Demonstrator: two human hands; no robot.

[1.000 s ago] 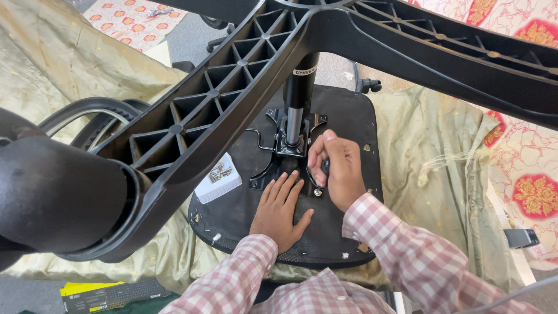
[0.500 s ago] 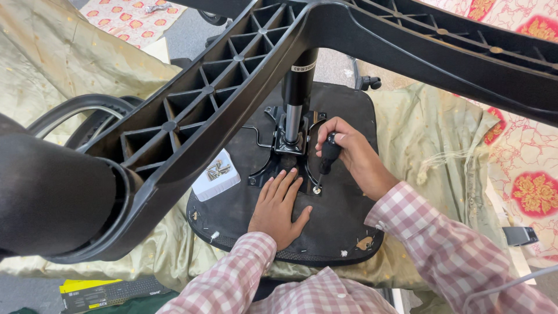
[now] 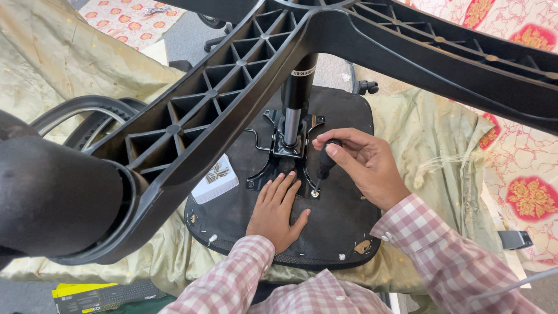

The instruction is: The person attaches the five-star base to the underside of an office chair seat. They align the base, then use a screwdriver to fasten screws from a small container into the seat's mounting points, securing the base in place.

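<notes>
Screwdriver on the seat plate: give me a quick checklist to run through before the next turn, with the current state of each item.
1. Right hand gripping the screwdriver handle: ok, fingers wrapped round it.
2. Tip seated on the screw: ok as far as visible; engagement with the head cannot tell.
3. Left hand bracing the seat underside: ok, flat beside the mounting plate.
4. Left fingertips clear of the screw: ok, close but apart.
5. Spare screws: ok, lying on the white packet on the seat.
6. Screw tightness: cannot tell.
</notes>
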